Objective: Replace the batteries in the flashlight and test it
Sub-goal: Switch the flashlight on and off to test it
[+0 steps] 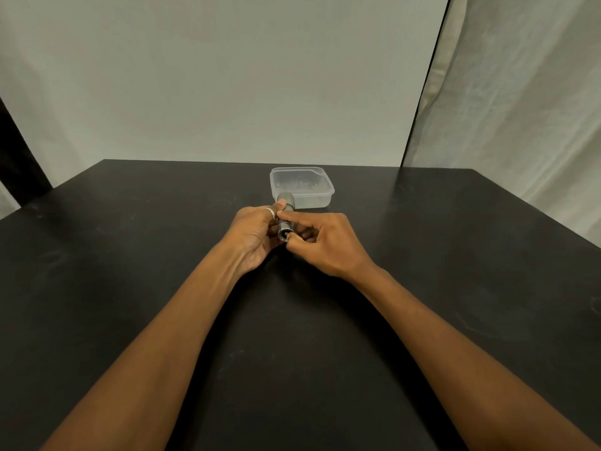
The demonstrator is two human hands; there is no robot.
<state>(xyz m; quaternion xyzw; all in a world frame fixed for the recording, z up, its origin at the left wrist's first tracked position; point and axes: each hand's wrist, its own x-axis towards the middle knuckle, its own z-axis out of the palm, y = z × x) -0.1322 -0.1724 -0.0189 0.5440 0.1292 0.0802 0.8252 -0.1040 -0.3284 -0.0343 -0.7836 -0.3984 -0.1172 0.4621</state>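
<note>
A small grey metal flashlight (287,212) is held above the middle of the black table, head pointing away from me, tail end toward me. My left hand (255,234), with a ring on one finger, grips its body from the left. My right hand (322,242) pinches the tail end with thumb and fingertips. The tail opening looks dark; whether a cap or battery sits there I cannot tell.
A clear plastic container (327,189) with small items inside stands just beyond the flashlight. The black table (130,255) ends at a white wall behind, and a pale curtain (520,109) hangs at the right.
</note>
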